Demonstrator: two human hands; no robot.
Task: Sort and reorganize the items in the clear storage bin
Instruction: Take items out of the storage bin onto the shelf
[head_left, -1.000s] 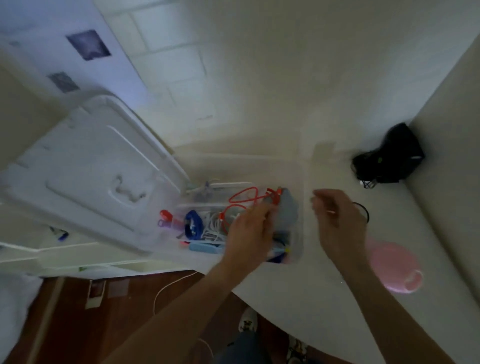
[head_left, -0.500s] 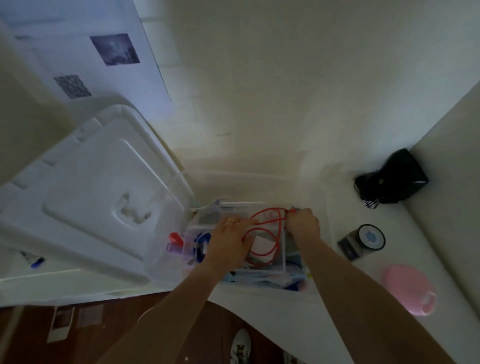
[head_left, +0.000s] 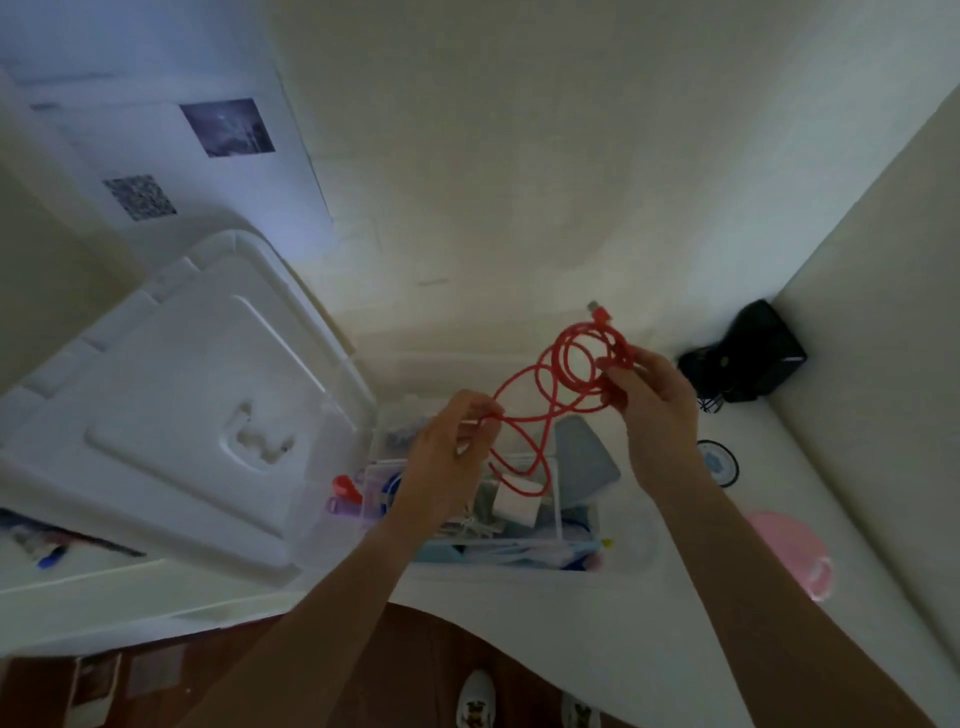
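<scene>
While raised above the bin: red cable (head_left: 550, 395), stretched between both hands
Right hand (head_left: 652, 405): fingers pinch the coiled loops
Left hand (head_left: 447, 457): fingers grip a strand
Clear storage bin (head_left: 631, 545): on white surface (head_left: 649, 649), lid (head_left: 171, 415) propped open at left

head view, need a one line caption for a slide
Both hands, left hand and right hand, lift a tangled red cable above the open clear storage bin.

White counter (head_left: 597, 639): bin (head_left: 631, 545), pink bowl (head_left: 792, 553).
</scene>
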